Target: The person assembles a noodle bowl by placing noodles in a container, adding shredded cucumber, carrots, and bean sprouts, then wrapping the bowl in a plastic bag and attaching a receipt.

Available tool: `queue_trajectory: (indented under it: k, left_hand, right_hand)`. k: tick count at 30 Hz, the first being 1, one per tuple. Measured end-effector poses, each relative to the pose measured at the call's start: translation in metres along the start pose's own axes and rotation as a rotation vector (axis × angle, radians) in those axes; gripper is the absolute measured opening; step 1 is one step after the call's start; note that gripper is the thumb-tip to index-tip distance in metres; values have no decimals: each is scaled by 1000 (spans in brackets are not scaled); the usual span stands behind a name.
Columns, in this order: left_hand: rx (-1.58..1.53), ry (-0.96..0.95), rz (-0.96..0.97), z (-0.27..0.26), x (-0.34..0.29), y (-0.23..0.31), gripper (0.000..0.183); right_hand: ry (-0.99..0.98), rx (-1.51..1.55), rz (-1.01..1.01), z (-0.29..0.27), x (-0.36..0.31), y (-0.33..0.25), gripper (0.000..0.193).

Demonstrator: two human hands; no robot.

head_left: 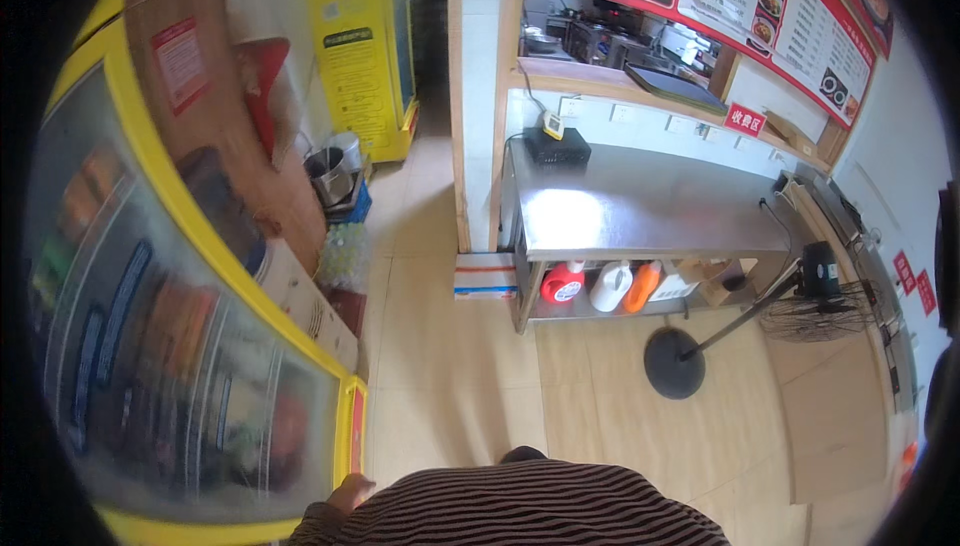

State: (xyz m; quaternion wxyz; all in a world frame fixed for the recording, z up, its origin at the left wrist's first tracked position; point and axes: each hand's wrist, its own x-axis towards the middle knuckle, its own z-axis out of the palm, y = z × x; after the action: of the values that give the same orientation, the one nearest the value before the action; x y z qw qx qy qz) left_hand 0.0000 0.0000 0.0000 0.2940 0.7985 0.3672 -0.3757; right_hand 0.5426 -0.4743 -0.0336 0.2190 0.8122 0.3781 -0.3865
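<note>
Left hand (349, 494): only knuckles showed beside the yellow display fridge (349, 426); grip could not be told. Steel table (640, 211): 3 jugs beneath.

Bright daylight, glare on steel table (640, 208), blurred left, fisheye-bent dark rim

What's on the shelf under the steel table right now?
Under the steel table, the lower shelf holds a red jug, a white jug, an orange bottle and cardboard boxes. The tabletop hides the back of the shelf, so anything there cannot be seen.
</note>
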Motion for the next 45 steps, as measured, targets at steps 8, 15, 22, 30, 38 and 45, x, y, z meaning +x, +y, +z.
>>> queue_trajectory:
  k: [8,15,22,30,38,45]
  left_hand:
    - [-545,352,276,-215,192,33,42]
    - [-479,186,-45,-393,235,35,37]
    - [-540,178,-107,-557,355,15,33]
    - [-492,122,-97,-703,463,-87,30]
    - [346,255,269,-904,605,-181,27]
    - [-398,389,208,-1102,666,-107,31]
  right_hand:
    - [16,-54,-31,-140,167,-64,19]
    - [318,-31,-535,-387,339,-190,24]
    - [307,394,-181,-563,506,-281,33]
    - [121,555,-109,-641,584,-304,35]
    - [84,1036,92,-855,648,-419,94]
    - [-501,2447,-564,-1158,758,-534,89]
